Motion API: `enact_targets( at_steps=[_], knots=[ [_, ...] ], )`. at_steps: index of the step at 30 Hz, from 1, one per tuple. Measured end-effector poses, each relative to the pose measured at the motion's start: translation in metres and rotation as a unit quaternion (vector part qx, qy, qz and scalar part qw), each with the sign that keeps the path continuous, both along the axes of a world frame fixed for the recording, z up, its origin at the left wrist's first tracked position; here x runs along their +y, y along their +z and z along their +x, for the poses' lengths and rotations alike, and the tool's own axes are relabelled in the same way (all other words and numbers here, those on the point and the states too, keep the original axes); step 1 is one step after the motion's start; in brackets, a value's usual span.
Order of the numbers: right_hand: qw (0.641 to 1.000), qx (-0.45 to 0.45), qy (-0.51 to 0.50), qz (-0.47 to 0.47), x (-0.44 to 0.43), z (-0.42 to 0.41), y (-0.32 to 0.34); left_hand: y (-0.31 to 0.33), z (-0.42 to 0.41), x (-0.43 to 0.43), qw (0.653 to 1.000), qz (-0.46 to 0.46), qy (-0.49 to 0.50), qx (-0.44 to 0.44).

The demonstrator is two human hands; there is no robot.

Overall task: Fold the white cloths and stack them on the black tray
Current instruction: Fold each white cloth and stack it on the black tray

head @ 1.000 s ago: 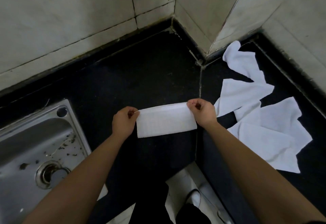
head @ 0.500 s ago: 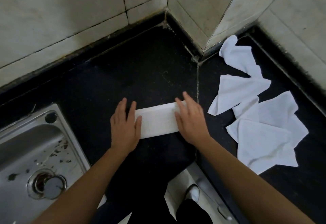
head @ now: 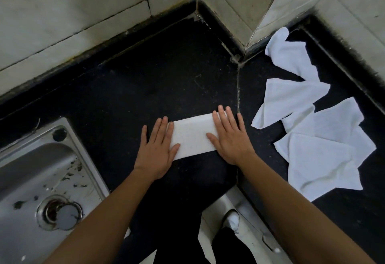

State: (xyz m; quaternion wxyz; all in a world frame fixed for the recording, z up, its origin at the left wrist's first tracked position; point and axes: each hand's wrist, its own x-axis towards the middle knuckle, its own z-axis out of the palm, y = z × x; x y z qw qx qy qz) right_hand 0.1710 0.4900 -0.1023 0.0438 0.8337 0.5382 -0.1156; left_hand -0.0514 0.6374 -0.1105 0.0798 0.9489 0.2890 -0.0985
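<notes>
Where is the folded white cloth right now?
In the head view, the folded cloth lies flat on the black counter, mid-frame, pressed between the left hand and right hand, right of the sink.

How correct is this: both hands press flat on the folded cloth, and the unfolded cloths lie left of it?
No: the head view shows the unfolded cloths right of the folded cloth; left hand and right hand do press flat on it.

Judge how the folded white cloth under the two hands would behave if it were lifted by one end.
Probably floppy: the folded cloth lies flat under the left hand and right hand, and the loose cloths nearby lie creased and curled. Likely light, since it looks thin. Lifted by one end, it may unfold.
</notes>
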Motion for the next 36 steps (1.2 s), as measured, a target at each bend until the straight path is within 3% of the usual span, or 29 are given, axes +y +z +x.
enact_targets(
  at_steps=[4,11,17,21,24,30,36],
  knots=[
    [1.000,0.022,-0.013,-0.001,0.001,-0.003,0.004,-0.001,-0.002,0.001,1.000,-0.011,0.004,0.009],
    [0.958,0.040,-0.257,0.118,-0.031,-0.026,0.027,0.003,0.001,0.001,0.999,-0.019,0.015,0.022],
    [0.878,0.260,-0.395,0.068,-0.025,-0.006,0.043,0.015,-0.008,-0.026,0.995,-0.055,0.074,0.042],
    [0.850,0.342,-0.392,0.080,-0.017,-0.002,0.055,0.030,-0.018,-0.047,0.987,-0.087,0.120,0.058],
    [0.840,0.386,-0.358,0.133,-0.013,0.000,0.070,0.045,-0.013,-0.046,0.980,-0.107,0.164,0.021],
    [0.899,0.359,-0.194,0.158,-0.007,0.003,0.113,0.087,0.035,-0.011,0.971,-0.157,0.163,-0.075],
    [0.942,0.294,-0.065,0.148,-0.014,0.012,0.156,0.138,0.097,0.011,0.986,-0.143,-0.004,-0.089]
  ],
)
